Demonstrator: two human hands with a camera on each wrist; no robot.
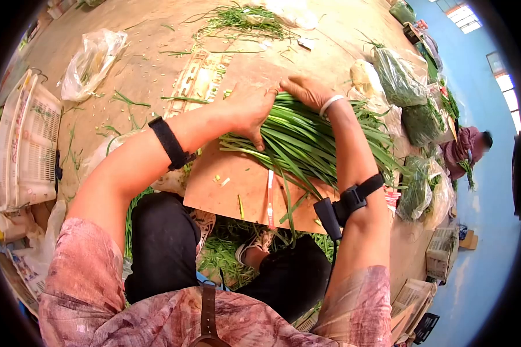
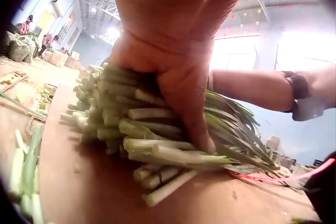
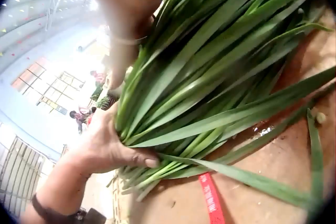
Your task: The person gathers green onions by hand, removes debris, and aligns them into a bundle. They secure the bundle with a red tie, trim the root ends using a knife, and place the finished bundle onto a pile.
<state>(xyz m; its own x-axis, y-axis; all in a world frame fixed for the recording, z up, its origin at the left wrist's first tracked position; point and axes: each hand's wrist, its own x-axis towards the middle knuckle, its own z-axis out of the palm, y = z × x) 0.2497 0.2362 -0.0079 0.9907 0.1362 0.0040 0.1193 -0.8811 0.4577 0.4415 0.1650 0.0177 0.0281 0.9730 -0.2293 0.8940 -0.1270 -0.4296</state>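
A thick bunch of long, flat-leaved green stalks (image 1: pixel 307 139) lies across a brown board (image 1: pixel 214 191). My left hand (image 1: pixel 252 110) grips it near the pale cut ends, the thumb down its near side and the fingers over the far side. In the left wrist view those stalk ends (image 2: pixel 157 150) poke out below the thumb. My right hand (image 1: pixel 312 92) lies along the bunch's far side, its fingers fairly straight and pointing toward the left hand; its thumb is hidden. A printed red-and-white strip (image 1: pixel 270 199) runs out from under the bunch, and loose leaves trail over it.
A slatted crate (image 1: pixel 194 78) lies beyond the board. White baskets (image 1: pixel 35 144) stand at left. Bagged greens (image 1: pixel 399 75) line the right side, where a person (image 1: pixel 463 150) is. Loose greens (image 1: pixel 237 20) lie on the far floor; trimmings (image 1: pixel 226 260) cover the ground around my feet.
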